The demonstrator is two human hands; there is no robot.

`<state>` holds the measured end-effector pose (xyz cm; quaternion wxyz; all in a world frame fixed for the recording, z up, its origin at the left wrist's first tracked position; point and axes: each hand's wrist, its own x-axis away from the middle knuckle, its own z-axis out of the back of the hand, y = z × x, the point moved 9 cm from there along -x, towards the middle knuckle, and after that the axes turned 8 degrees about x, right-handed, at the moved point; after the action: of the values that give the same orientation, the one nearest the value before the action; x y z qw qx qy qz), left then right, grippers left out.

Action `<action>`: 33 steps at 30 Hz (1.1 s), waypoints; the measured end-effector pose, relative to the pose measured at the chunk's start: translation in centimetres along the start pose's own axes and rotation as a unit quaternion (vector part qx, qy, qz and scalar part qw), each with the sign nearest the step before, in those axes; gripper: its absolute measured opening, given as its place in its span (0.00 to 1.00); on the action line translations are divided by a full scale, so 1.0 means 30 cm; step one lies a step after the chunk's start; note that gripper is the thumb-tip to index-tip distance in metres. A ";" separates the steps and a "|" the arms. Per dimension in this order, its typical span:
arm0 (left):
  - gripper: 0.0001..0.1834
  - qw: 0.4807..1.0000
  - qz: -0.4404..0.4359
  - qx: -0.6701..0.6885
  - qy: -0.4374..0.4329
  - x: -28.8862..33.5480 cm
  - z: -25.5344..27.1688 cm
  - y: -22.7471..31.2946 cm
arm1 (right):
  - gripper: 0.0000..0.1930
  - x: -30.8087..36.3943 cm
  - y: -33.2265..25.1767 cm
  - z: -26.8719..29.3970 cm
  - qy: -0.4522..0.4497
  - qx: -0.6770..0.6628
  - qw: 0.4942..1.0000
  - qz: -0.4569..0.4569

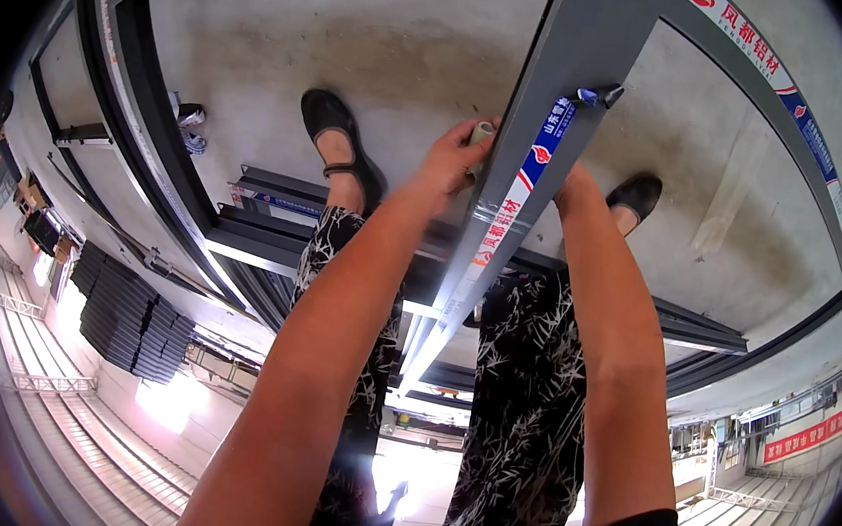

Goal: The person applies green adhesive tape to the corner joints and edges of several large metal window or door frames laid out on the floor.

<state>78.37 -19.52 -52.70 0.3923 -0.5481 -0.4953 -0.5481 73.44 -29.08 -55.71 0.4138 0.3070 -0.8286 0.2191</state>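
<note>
A dark grey metal frame stands before me, with a broad middle bar [595, 39] running down between my arms. My left hand [449, 161] is at the bar's left side, its fingers closed around a small pale green roll [484, 131], perhaps tape. On the other side, my right hand [571, 186] reaches in against the bar, which hides its fingers. A blue, white and red protective film strip [524, 187] runs along the bar. Near its upper end, a loose piece of film [597, 97] sticks out, crumpled. Something clear and shiny crosses the strip between my hands.
My black shoes [337, 133] stand on the concrete floor [411, 15], either side of the bar. More dark frames [90, 69] stand at the left. Loose dark profiles [284, 185] lie near my left leg. Stacked dark profiles [125, 314] and a red banner [823, 428] are farther off.
</note>
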 end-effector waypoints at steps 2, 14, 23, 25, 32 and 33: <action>0.21 0.999 0.028 0.028 -0.036 -0.008 -0.025 -0.028 | 0.14 0.027 0.020 0.030 0.033 -0.046 0.998 -0.021; 0.19 0.985 -0.083 -0.140 0.054 -0.073 0.079 -0.030 | 0.36 0.395 -0.016 -0.247 0.407 0.279 0.853 0.171; 0.19 0.971 -0.096 -0.215 0.043 0.207 0.260 0.158 | 0.42 0.437 -0.023 -0.219 0.560 0.386 0.709 0.186; 0.18 0.963 -0.106 -0.248 0.022 0.335 0.212 0.161 | 0.37 0.455 -0.028 -0.220 0.545 0.376 0.721 0.204; 0.15 0.803 -0.379 -0.459 -0.020 0.623 -0.227 0.111 | 0.21 0.582 0.152 -0.171 0.240 -0.012 0.970 -0.048; 0.16 0.799 -0.353 -0.487 0.000 0.619 -0.251 0.085 | 0.21 0.628 0.136 -0.237 0.171 -0.109 0.969 -0.140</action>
<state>77.57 -25.27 -33.36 -0.1474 -0.4537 -0.3219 -0.8178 65.71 -27.94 -36.72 0.6068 0.3307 -0.7133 0.1169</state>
